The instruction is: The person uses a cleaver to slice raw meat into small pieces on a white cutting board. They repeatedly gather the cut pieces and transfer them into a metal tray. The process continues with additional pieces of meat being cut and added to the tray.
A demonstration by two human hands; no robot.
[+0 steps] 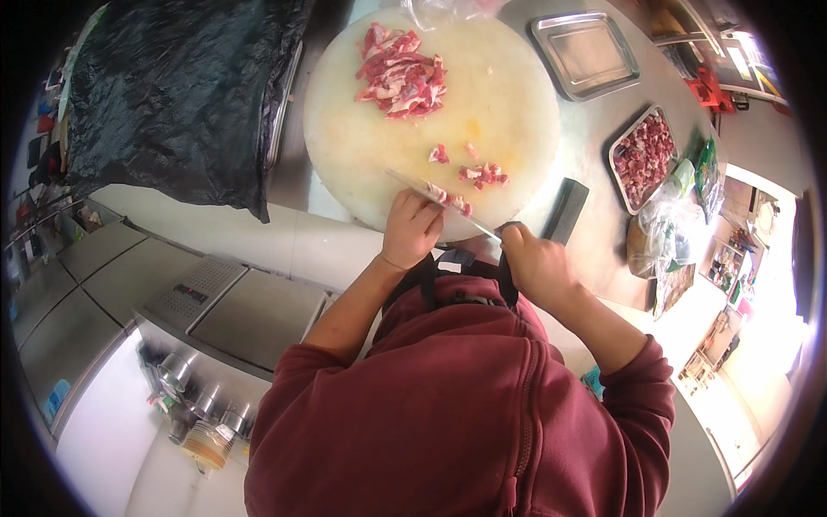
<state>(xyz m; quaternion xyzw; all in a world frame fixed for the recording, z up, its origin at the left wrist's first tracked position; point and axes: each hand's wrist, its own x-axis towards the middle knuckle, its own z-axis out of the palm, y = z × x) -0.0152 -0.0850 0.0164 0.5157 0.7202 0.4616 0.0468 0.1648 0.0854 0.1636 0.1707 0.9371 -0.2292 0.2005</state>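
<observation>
My right hand (537, 263) grips the dark handle of a long-bladed knife (476, 224), whose blade lies across the near part of a round white cutting board (523, 110). Close against the blade, on its near side, my left hand (412, 226) has its fingers curled; whether meat is under them is hidden. Small cut pieces of raw meat (450, 198) lie along the blade's far side. Beyond them are a small cluster of meat pieces (484, 174) and a single piece (439, 154). A larger pile of sliced raw meat (404, 74) rests on the board's far left part.
At the right stand a metal tray (585, 55), another tray of diced meat (644, 158) and plastic bags (672, 226). A dark rectangular block (566, 210) lies beside the board. Black plastic sheeting (174, 97) covers something at the left.
</observation>
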